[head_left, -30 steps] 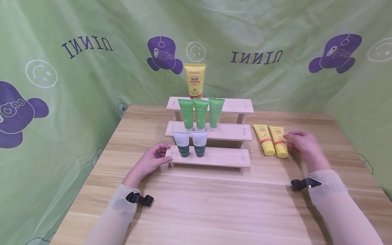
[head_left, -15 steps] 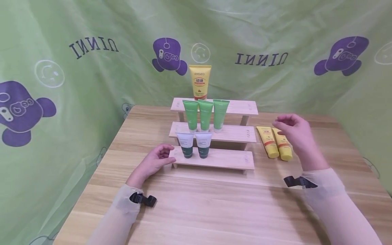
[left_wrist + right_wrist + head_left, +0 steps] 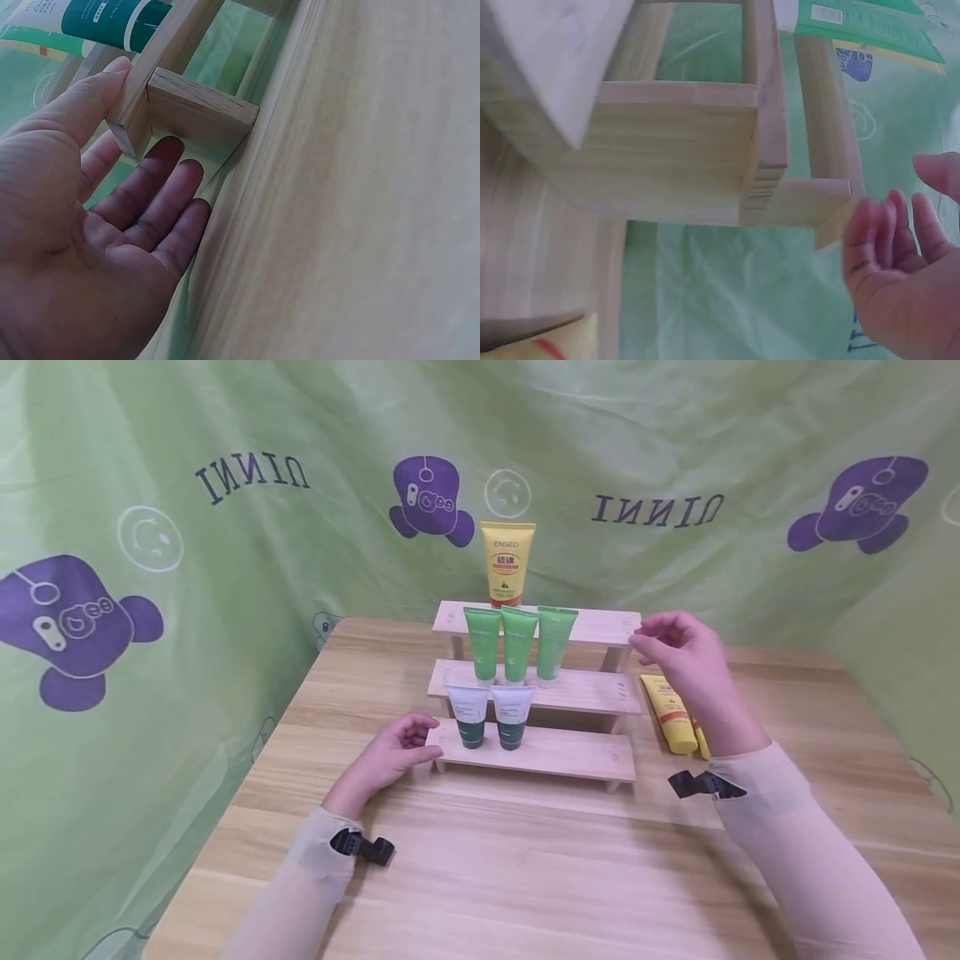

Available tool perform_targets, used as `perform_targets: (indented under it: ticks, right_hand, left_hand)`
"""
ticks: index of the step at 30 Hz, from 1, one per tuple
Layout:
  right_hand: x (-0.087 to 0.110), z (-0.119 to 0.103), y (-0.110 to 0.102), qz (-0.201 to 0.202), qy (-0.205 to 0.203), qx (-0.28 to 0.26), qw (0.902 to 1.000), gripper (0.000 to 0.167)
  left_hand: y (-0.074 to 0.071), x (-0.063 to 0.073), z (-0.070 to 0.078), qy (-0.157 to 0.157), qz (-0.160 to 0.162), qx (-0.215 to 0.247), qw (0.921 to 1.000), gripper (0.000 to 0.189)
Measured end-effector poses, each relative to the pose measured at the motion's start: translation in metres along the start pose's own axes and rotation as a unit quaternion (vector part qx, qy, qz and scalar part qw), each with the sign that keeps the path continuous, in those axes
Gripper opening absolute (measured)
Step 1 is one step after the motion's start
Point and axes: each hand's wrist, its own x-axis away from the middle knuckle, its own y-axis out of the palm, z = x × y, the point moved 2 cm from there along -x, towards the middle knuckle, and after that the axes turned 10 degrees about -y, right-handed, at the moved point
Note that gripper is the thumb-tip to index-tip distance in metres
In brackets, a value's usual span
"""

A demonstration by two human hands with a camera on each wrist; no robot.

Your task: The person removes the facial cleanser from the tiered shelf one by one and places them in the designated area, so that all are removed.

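Observation:
A three-tier wooden display rack (image 3: 558, 755) stands mid-table. My left hand (image 3: 390, 757) holds the left end of its lowest board, thumb on the edge and index finger partly hidden behind the wood. The other fingers (image 3: 180, 221) are loosely bent below. My right hand (image 3: 686, 664) is at the right end of the top board, fingers loosely curved and thumb apart, with nothing between them. A yellow tube (image 3: 507, 564) stands on the top tier. The middle tier bears three green tubes (image 3: 519, 647), the lowest two white-and-dark-green tubes (image 3: 470, 717).
Two yellow tubes (image 3: 670, 717) lie on the wooden table (image 3: 487, 868) right of the rack, one mostly hidden by the right forearm. A green printed curtain (image 3: 315, 543) hangs behind and beside the table.
My right hand has left the lying yellow tubes and moved up and left to the top board's right end. My left hand stays at the rack. The head view has shifted slightly.

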Motion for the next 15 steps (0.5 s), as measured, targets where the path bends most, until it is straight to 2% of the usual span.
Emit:
perform_targets:
  ticks: [6,11,15]
  right_hand:
    - [-0.012,-0.015,0.009,0.001,-0.024,-0.053,0.9983,0.029]
    - [-0.027,-0.028,0.025,-0.022,-0.046,-0.115,0.9920,0.031]
    - [-0.041,-0.032,0.036,-0.038,-0.056,-0.144,0.9873,0.029]
  left_hand:
    - [0.000,0.000,-0.001,-0.001,0.001,0.007,1.0000,0.047]
    - [0.000,0.003,0.001,0.005,0.002,0.011,0.9999,0.047]
    - [0.001,0.004,0.002,0.010,0.001,0.010,0.9999,0.046]
